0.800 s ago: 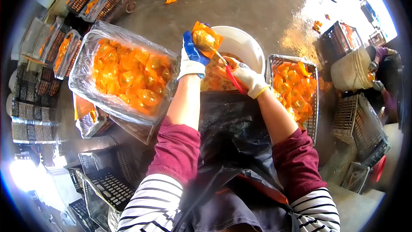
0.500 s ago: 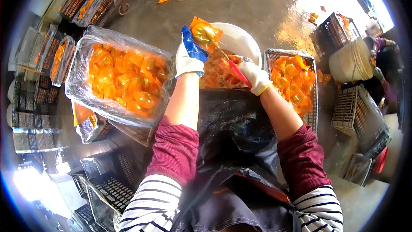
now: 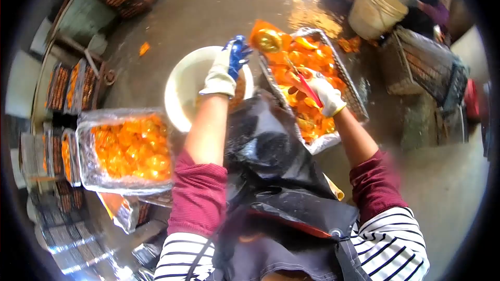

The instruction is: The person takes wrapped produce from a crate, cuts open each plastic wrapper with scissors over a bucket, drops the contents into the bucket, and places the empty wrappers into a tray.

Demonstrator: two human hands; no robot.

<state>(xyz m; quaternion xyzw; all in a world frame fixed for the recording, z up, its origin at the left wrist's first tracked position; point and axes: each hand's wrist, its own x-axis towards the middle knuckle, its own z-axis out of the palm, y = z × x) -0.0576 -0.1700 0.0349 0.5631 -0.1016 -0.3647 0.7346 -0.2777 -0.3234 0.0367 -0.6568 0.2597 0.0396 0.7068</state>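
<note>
At the far-left corner of the crate (image 3: 356,96), an orange piece (image 3: 269,40) seems newly freed from the left hand (image 3: 226,67), fingers half-open, the right hand (image 3: 329,97) gripping a red-handled tool (image 3: 309,90).

The gloved left hand (image 3: 227,66) is showing white and blue, the gloved right hand (image 3: 322,91) white with a yellow cuff (image 3: 337,112). Red is colouring the tool handle (image 3: 308,88). At 12 o'clock, a packet (image 3: 268,40) is glowing orange and gold. The oversleeves (image 3: 374,183) are showing maroon; black stripes are crossing the white sleeves (image 3: 396,244) at 4 and 7 o'clock. The apron (image 3: 268,145) is gleaming black.
</note>
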